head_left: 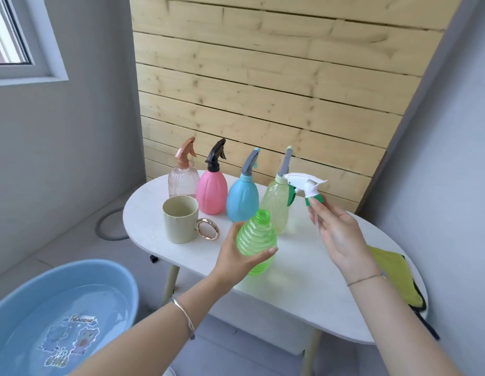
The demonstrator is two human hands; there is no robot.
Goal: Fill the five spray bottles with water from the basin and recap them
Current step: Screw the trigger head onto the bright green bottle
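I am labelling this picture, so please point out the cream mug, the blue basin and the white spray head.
cream mug (pixel 179 226), head view, on its outer wall.
blue basin (pixel 105 269), head view, on its far rim.
white spray head (pixel 306 183), head view, on its white body.

— Which bottle is open?
— The ribbed green bottle (pixel 256 245). It has no cap, leans a little, and the left hand (pixel 235 256) grips it, nearer than the others.
— Its cap?
— The white trigger head (pixel 306 185) with a green collar is pinched by the right hand (pixel 336 232), up and to the right, clear of the neck.
— The rest?
— All capped and upright in a far row, left to right: clear pink bottle (pixel 183 183), pink bottle (pixel 212 192), blue bottle (pixel 242 199), pale green bottle (pixel 276 202).
— And the basin?
— The blue basin (pixel 116 270) is near left, with water in it.
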